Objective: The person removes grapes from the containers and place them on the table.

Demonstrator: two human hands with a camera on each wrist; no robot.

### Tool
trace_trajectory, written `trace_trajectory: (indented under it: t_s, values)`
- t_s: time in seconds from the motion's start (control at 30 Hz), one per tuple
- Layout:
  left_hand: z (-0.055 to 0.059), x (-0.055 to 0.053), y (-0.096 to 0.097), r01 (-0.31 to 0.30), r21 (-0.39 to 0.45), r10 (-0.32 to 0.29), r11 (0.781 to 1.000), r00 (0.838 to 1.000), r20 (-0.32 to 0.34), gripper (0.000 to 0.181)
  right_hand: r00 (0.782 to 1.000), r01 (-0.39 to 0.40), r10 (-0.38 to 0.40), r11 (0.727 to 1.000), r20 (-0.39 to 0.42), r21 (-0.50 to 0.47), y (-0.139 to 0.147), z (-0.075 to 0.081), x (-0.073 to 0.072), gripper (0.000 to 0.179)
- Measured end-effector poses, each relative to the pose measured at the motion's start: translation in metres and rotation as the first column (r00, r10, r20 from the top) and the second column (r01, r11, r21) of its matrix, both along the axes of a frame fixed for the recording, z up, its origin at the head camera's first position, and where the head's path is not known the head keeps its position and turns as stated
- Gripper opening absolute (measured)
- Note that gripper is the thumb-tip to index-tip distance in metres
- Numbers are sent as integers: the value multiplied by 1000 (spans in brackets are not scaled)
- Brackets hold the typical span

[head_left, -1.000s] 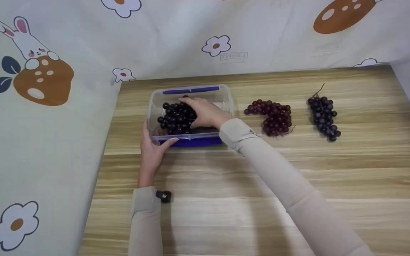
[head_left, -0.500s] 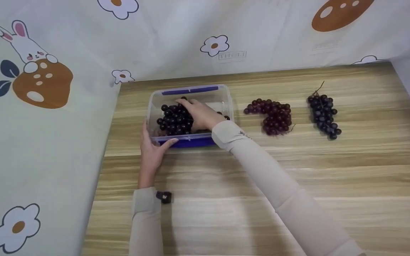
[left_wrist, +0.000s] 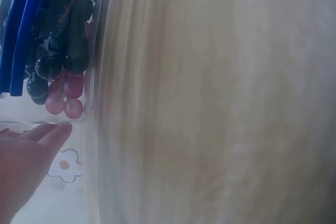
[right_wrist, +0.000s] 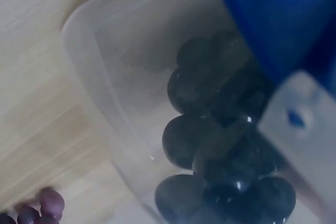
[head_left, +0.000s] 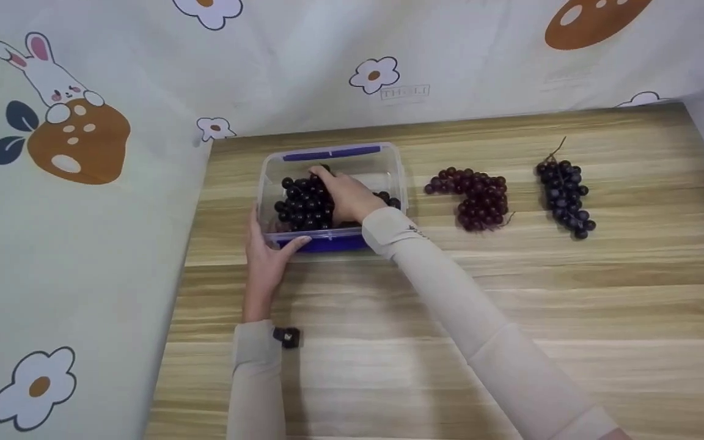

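A clear plastic container (head_left: 393,165) with blue latches stands at the back left of the table. My left hand (head_left: 263,256) rests at its front left corner, fingers straight along the side wall and thumb on the front rim. Inside the container, my right hand (head_left: 349,194) grips a bunch of black grapes (head_left: 303,205); its fingertips are partly hidden among them. More black grapes (head_left: 388,198) show to the right of that wrist. Low in the container, under the black ones, lie some reddish grapes (left_wrist: 65,95), seen through the wall in the left wrist view.
To the right of the container a dark red bunch of grapes (head_left: 483,198) lies on the wooden table (head_left: 388,342). Farther right is a blue-black bunch (head_left: 564,198) with its stem pointing back. A patterned cloth (head_left: 303,61) rises behind and on the left.
My right hand and forearm have shifted slightly left inside the container, bringing the black grapes at its right side into view. My left hand stays at the corner.
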State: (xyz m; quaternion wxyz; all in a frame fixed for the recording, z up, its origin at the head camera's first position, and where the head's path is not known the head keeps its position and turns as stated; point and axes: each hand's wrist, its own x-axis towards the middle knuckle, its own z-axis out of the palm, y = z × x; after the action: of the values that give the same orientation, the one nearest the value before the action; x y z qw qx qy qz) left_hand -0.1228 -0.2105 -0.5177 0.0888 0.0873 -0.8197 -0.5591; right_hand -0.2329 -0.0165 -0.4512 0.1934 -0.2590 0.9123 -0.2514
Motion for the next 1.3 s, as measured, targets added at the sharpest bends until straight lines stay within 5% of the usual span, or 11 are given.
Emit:
trace_trajectory:
  t_s: [0.47, 0.83, 1.3]
  values:
    - [0, -1, -1, -5, 38, 5, 999, 1000, 2, 119, 1000, 11, -12, 999, -18, -51, 0, -6, -5, 75]
    - [2, -2, 1, 1, 21, -1, 1000, 1000, 11, 118, 999, 34, -34, 998, -4, -44, 1, -4, -5, 70]
    - [1, -2, 0, -6, -20, 6, 1000, 1000, 4, 116, 997, 18, -30, 987, -72, -163, 5, 2, -3, 61]
